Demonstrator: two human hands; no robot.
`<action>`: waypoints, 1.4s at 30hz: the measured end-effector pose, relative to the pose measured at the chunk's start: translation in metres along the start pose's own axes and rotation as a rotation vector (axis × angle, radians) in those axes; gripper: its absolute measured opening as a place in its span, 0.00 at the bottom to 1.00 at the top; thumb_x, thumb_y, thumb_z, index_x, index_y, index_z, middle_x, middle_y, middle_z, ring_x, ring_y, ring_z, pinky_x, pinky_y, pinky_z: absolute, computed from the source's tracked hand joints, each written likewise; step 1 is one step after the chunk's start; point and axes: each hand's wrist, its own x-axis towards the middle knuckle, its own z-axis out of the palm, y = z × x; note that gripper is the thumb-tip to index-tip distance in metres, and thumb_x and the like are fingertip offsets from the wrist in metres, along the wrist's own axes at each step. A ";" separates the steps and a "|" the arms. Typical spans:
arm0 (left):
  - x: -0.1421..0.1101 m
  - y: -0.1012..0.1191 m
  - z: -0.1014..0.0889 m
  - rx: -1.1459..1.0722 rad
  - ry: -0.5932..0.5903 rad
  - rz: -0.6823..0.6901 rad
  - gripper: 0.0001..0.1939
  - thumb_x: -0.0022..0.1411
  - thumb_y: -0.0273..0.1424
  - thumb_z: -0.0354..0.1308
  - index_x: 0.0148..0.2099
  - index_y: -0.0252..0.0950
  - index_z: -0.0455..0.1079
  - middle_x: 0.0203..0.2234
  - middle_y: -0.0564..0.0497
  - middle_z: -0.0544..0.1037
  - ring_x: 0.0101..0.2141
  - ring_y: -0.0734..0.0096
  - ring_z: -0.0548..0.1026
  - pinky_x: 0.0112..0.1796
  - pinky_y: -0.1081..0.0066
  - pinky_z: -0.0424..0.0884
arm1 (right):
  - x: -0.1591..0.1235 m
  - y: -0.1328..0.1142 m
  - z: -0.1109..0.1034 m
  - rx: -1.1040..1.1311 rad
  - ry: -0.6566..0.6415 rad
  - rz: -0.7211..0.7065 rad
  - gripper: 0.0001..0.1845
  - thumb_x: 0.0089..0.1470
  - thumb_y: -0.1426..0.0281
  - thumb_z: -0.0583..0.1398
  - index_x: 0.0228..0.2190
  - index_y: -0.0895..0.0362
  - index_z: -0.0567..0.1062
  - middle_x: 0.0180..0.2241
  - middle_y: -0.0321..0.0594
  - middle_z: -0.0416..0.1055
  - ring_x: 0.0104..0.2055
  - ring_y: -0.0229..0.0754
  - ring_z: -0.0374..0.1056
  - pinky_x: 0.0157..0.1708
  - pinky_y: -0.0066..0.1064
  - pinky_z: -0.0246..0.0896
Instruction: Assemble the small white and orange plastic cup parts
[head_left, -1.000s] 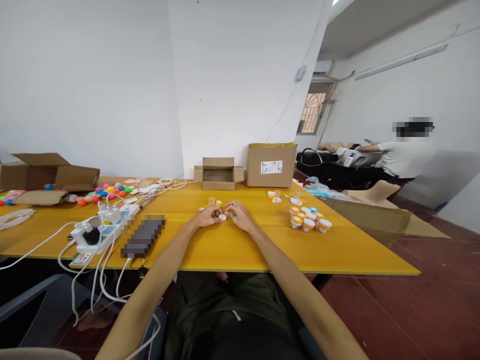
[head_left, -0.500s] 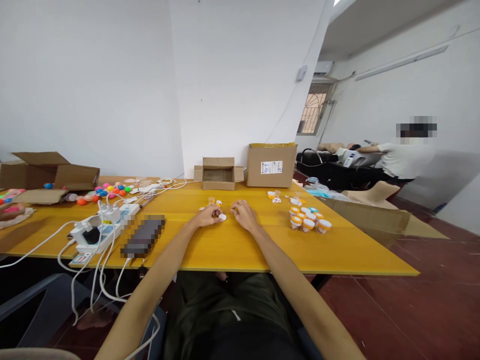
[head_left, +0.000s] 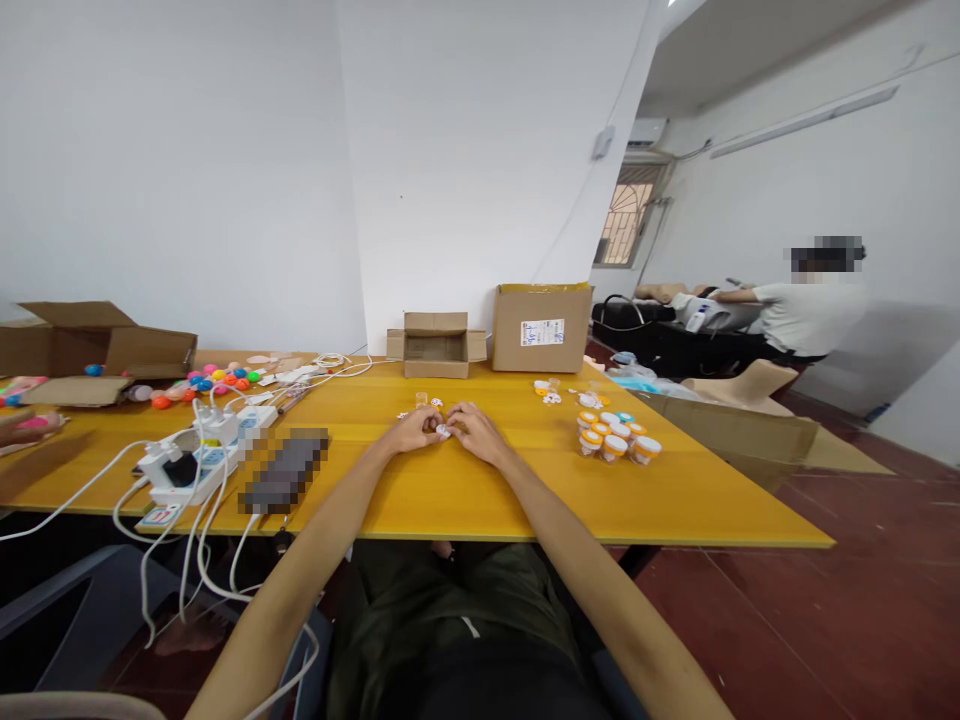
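Head: cartons (head_left: 540,352) beyond right hand (head_left: 476,433).

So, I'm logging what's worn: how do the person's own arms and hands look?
The left arm and right arm show bare, with no sleeve or watch in view. The left hand and right hand are ungloved; rings would be too small to see.

A small white piece (head_left: 443,432) sits between the hands (head_left: 414,430).
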 end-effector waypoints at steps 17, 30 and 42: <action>0.002 -0.004 0.001 0.016 0.000 0.008 0.10 0.55 0.38 0.62 0.35 0.37 0.69 0.26 0.55 0.69 0.28 0.71 0.66 0.33 0.70 0.65 | -0.001 0.000 -0.001 -0.014 -0.007 -0.034 0.08 0.56 0.77 0.60 0.29 0.53 0.76 0.41 0.41 0.72 0.45 0.44 0.67 0.46 0.37 0.62; 0.002 -0.007 0.000 0.087 -0.016 0.034 0.11 0.57 0.40 0.61 0.33 0.38 0.69 0.28 0.54 0.70 0.32 0.69 0.68 0.38 0.69 0.67 | 0.000 0.004 0.003 -0.031 0.018 -0.028 0.09 0.56 0.78 0.60 0.30 0.53 0.76 0.40 0.41 0.72 0.45 0.44 0.67 0.46 0.37 0.63; 0.001 -0.004 -0.001 0.118 -0.003 0.040 0.11 0.58 0.41 0.60 0.35 0.38 0.70 0.30 0.52 0.72 0.34 0.67 0.70 0.39 0.68 0.68 | 0.002 0.003 -0.002 -0.026 0.104 0.045 0.09 0.56 0.78 0.58 0.29 0.52 0.74 0.40 0.41 0.71 0.45 0.44 0.67 0.48 0.38 0.62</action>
